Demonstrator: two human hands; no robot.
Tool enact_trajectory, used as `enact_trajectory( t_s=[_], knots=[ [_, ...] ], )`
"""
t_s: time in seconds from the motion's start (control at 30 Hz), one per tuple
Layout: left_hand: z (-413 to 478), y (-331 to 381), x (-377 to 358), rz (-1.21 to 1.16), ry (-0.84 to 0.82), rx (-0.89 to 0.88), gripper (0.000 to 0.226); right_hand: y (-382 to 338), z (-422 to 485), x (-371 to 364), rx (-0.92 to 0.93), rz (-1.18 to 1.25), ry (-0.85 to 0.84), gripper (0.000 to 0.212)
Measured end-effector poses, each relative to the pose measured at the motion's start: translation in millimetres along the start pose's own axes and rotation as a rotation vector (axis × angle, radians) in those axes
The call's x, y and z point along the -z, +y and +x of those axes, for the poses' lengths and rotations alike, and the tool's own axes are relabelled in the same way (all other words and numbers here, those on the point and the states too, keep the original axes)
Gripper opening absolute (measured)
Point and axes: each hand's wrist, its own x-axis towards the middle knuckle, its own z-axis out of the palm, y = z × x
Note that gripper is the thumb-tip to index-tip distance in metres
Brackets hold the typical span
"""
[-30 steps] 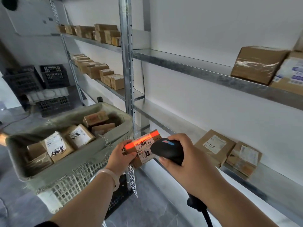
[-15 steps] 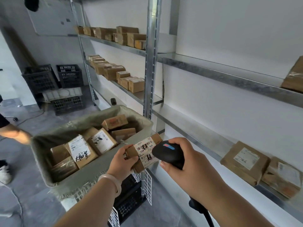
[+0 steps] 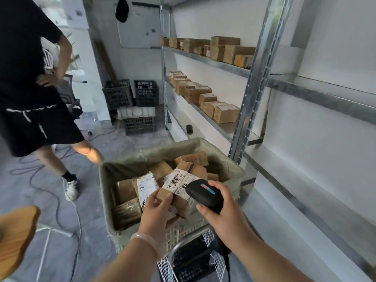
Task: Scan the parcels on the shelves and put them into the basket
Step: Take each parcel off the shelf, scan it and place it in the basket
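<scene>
My left hand (image 3: 155,212) grips a small brown parcel (image 3: 179,185) with a white barcode label, holding it over the near side of the basket (image 3: 223,161). The basket is lined with a greyish bag and holds several cardboard parcels (image 3: 142,188). My right hand (image 3: 220,208) grips a black handheld scanner (image 3: 204,195) just right of the parcel, its cable hanging down. More parcels stand in rows on the metal shelves, on the upper shelf (image 3: 221,49) and on the middle shelf (image 3: 205,100).
A person in black clothes (image 3: 30,94) stands at the left, close to the basket. Black crates (image 3: 130,94) are stacked by the far wall. Cables (image 3: 67,200) trail on the grey floor. A shelf upright (image 3: 250,94) rises right of the basket. A wooden object (image 3: 16,239) sits at lower left.
My view has swung left, away from the right shelves. The parcel in my left hand has moved from beside the shelf post to over the basket; the red scan light is gone.
</scene>
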Motion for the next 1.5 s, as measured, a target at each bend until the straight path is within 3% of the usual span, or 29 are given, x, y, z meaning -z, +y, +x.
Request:
enact_trajectory(
  t_s=[0.17, 0.4, 0.5, 0.67, 0.77, 0.93, 1.1, 1.5],
  knots=[
    [27.4, 14.4, 7.9, -0.039, 0.155, -0.042, 0.038, 3.8, 62.7, -45.2, 0.013, 0.137, -0.145, 0.054],
    [75.5, 33.3, 2.2, 0.087, 0.320, -0.127, 0.047, 10.6, 136.8, -73.0, 0.040, 0.196, -0.240, 0.051],
    [97.8, 35.4, -3.8, 0.140, 0.315, -0.145, 0.046, 17.7, 163.9, -80.0, 0.000, 0.199, -0.217, 0.051],
    [138.4, 49.1, -5.3, 0.308, 0.246, -0.147, 0.067, 19.4, 208.5, -91.3, -0.014, 0.171, -0.151, 0.057],
    [155.7, 52.2, -0.7, 0.490, 0.163, -0.145, 0.080, 23.7, 218.6, -92.6, -0.069, 0.169, -0.080, 0.059],
    [168.1, 62.1, -1.3, 0.846, -0.015, -0.198, 0.076, 29.7, 199.5, -82.4, -0.109, 0.150, 0.067, 0.056],
    [171.7, 69.7, -31.6, 1.027, -0.264, -0.395, 0.072, 22.0, 166.9, -56.4, -0.119, 0.099, 0.332, 0.059],
    [56.3, 17.9, -183.2, 1.060, -0.883, -0.694, 0.078, -4.1, 6.5, 74.1, -0.224, -0.042, 0.918, 0.055]
  ],
)
